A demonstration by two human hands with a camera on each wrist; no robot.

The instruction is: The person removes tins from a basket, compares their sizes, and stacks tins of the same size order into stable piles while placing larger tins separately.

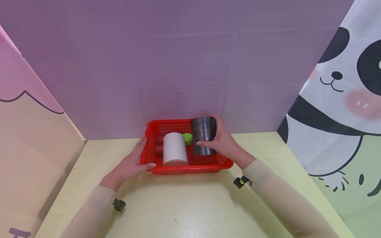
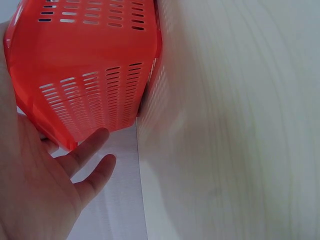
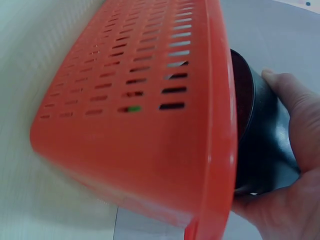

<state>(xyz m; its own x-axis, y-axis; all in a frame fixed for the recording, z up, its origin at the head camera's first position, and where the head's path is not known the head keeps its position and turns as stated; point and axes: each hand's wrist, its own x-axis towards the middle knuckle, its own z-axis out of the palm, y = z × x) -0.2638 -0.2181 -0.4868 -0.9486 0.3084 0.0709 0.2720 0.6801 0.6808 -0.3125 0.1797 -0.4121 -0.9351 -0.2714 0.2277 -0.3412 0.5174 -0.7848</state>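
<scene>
A red plastic basket point(image 1: 187, 167) with slotted walls stands near the back of the table. My left hand point(image 1: 132, 162) holds its left end, thumb over the front-left rim and fingers along the outer side. In the left wrist view, two fingers point(image 2: 92, 145) stretch past the basket's wall. My right hand point(image 1: 223, 140) grips a glossy black cylinder point(image 1: 203, 135) at the basket's right part, its top overlapping the back rim. Thumb and fingers wrap the cylinder from the right. Inside the basket are a white cylinder point(image 1: 174, 147), a small green cup-like piece point(image 1: 187, 138) and dark red round pieces point(image 1: 159, 150).
The pale wooden table point(image 1: 178, 205) runs in front of and beside the basket. A purple cloth backdrop point(image 1: 178, 72) rises close behind it. Printed panels border both sides, the right one with a panda point(image 1: 336, 115). A small black device point(image 1: 119, 205) sits at each wrist.
</scene>
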